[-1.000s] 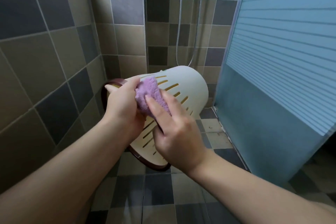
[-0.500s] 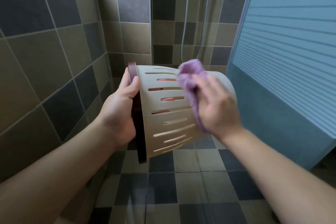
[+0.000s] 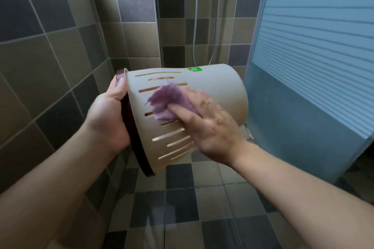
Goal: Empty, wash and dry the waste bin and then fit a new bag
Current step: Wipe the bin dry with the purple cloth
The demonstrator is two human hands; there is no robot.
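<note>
One head-worn view looks forward and down from close above the left hand [image 3: 109, 115], which grips the rim of the waste bin [image 3: 218, 95]. Beyond the grip stand tiled walls; below it lies the tiled floor [image 3: 202, 218]. No second view shares the scene.

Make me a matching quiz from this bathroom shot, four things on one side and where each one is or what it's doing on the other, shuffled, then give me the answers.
Things
1. left hand
2. purple cloth
3. green sticker
4. shower hose

Places or states
A. hangs down the tiled back wall
B. grips the dark rim of the waste bin
C. pressed against the slotted side of the bin by the right hand
D. stuck on the bin near its closed base

Pairs: 1-B, 2-C, 3-D, 4-A
</note>
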